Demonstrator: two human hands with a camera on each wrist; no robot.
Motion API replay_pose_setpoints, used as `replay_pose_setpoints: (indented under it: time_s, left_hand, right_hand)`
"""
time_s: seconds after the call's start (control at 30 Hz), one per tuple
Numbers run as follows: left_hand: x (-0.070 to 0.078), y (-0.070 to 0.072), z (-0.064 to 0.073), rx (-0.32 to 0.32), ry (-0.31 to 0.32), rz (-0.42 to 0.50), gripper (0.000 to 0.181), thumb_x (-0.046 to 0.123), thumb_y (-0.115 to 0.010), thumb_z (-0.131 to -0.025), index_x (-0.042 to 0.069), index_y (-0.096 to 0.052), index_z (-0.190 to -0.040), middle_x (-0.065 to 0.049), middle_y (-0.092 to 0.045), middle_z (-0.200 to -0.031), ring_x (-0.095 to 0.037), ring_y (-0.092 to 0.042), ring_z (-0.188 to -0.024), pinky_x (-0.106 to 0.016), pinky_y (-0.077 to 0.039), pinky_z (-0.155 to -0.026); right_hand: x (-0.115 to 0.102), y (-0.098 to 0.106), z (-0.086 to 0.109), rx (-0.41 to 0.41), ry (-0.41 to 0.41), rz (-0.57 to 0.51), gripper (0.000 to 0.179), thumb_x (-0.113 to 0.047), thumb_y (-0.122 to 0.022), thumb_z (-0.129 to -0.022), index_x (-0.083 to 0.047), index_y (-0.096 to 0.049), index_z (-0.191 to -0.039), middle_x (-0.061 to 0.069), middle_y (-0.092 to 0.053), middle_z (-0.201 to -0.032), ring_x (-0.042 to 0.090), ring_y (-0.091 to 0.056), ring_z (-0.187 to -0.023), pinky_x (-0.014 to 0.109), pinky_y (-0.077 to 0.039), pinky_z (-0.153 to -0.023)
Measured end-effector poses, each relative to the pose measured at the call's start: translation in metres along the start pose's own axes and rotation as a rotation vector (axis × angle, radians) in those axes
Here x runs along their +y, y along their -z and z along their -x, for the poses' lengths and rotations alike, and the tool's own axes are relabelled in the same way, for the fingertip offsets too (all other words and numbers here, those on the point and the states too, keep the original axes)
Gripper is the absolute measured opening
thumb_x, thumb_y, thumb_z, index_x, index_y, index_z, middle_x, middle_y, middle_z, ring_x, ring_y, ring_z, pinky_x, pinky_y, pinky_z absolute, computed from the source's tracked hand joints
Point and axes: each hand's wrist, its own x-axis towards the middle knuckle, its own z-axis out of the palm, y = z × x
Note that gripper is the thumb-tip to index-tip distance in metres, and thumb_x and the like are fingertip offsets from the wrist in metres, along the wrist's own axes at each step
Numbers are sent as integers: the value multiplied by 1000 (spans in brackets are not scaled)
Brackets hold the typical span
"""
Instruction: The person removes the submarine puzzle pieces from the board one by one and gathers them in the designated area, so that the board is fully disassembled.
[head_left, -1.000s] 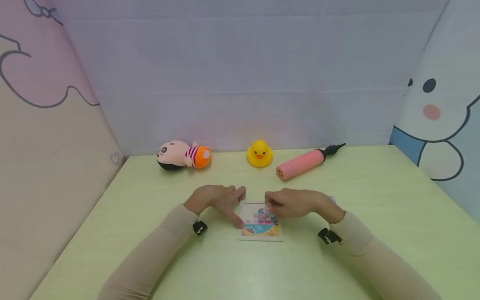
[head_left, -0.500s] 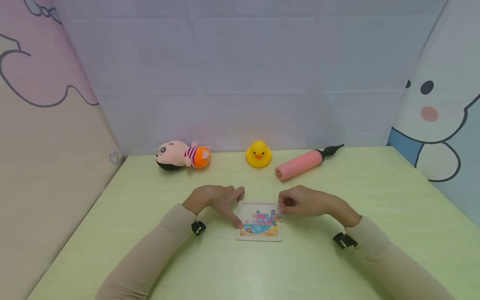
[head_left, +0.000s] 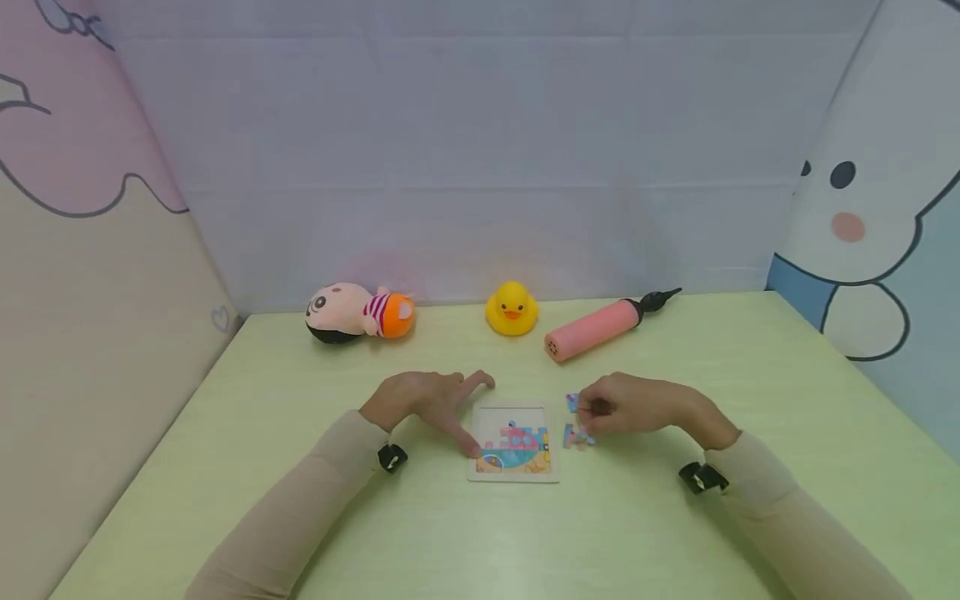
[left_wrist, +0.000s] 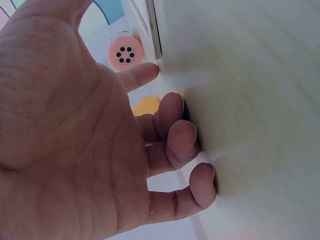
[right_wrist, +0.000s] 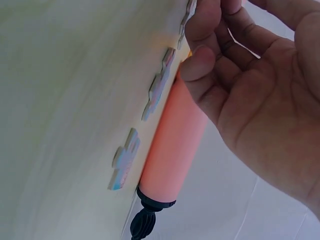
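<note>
A picture puzzle in a white tray [head_left: 513,479] lies in the middle of the table, partly filled with pink and blue pieces. My left hand [head_left: 431,404] spreads thumb and index finger, the thumb resting at the tray's left edge. In the left wrist view, the other fingers [left_wrist: 182,140] are loosely bent with nothing in them. To the right of the tray, my right hand [head_left: 637,404] pinches a puzzle piece [head_left: 573,436] low over the table. Another puzzle piece [head_left: 572,402] lies just beyond its fingers. In the right wrist view, more loose pieces [right_wrist: 125,162] lie flat beneath the hand.
Along the back stand a plush doll [head_left: 360,312] lying on its side, a yellow rubber duck [head_left: 512,310] and a pink hand pump [head_left: 592,331] with a black nozzle. A pale cloth wall [head_left: 480,150] closes off the rear of the table.
My right hand has moved off the tray to the right with a puzzle piece between its fingers. Loose pieces beside the tray now show. The left hand stays at the tray's edge.
</note>
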Motion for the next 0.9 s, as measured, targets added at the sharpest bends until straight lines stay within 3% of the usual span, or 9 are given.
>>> replay_pose_setpoints:
  time_s: [0.27,0.9]
  left_hand:
    - [2,-4,0,-14,-2,-4,105,71,-73,-73,39,-18,-157,-8,-49,-136,-26,-54,-114,-52,-44,-96]
    - [-1,-1,2,-14,10,4,104,71,-73,-73,41,-18,-156,-9,-47,-141,-29,-53,-116,-54,-44,-96]
  right_hand:
    - [5,0,4,-37,-34,-5,12,-7,-66,-94,-15,-64,-85,-12,-51,-75,4,-47,-69,21,-39,-63]
    - [9,2,1,11,-96,34,12,-7,-67,-93,-14,-63,-84,-10,-51,-72,5,-46,-65,22,-38,-60]
